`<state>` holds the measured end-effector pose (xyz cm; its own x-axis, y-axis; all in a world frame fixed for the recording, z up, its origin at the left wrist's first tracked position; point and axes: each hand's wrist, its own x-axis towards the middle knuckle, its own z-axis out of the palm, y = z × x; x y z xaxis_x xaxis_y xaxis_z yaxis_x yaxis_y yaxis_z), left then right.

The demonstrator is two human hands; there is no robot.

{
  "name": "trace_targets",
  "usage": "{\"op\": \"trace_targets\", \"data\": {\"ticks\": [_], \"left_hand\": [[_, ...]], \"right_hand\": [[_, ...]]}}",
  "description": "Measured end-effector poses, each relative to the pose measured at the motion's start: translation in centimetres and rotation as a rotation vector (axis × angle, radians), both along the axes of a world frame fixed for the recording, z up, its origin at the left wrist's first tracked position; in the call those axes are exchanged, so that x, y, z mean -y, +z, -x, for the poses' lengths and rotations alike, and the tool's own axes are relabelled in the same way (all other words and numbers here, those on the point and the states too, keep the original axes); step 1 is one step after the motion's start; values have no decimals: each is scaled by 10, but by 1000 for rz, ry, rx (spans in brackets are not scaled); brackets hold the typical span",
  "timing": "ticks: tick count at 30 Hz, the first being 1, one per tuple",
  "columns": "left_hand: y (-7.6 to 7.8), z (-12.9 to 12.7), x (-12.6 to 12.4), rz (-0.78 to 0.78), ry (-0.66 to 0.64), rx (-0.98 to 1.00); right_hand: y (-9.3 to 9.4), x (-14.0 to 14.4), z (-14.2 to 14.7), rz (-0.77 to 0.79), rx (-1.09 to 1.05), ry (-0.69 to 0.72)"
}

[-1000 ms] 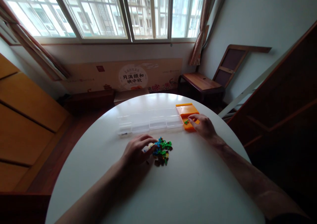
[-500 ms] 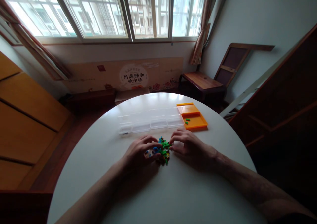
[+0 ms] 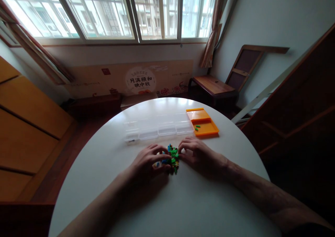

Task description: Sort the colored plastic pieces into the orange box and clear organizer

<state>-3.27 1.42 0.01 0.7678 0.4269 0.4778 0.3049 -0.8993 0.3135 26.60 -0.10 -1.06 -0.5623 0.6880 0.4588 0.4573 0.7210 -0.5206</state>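
A small heap of tiny toy building bricks (image 3: 173, 154), mostly green with blue, yellow and dark red ones, lies on the white round table between my hands. My left hand (image 3: 151, 158) curves along the heap's left side, its fingers and thumb apart around some blue bricks. At the right edge, my right hand (image 3: 195, 151) has its fingertips bent in close together against the green bricks. What those fingertips pinch, if anything, is too small to make out. Beyond the hands, a shallow orange tray (image 3: 213, 132) holds a few green bricks.
A clear plastic compartment box (image 3: 157, 134) stands left of the orange tray, touching or nearly touching it; a small dark bit shows in its front left compartment. The table's (image 3: 104, 149) curved far edge faces a wooden chair (image 3: 213, 85) and a printed panel (image 3: 110, 78) below the window.
My right fingertips have shifted slightly left into the green bricks, and some green bricks have moved. My left index finger and thumb have shifted a little over the blue ones.
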Motion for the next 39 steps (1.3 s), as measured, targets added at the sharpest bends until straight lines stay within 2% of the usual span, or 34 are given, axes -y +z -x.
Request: {"op": "trace_targets", "data": {"ticks": [8,15,20,26,30,33,39], "left_hand": [[-2,1,0,-7,-21,-4],[-10,4,-3,1,-35,1],[-10,4,-4,-11,-45,27],[-11,4,-3,-18,-22,39],[-11,5,-2,-29,-14,23],[-9,4,-2,-43,-18,31],[-6,3,-1,-56,-38,32]], "right_hand": [[-6,-7,-5,-70,-71,-43],[-5,-26,-33,-103,-198,-327],[-11,-43,-61,-123,-190,-556],[-22,-51,-73,-80,-172,-642],[-17,-47,-67,-105,-177,-594],[-8,-38,-56,-141,-148,-488],[8,-12,-23,-127,-9,-47]]}}
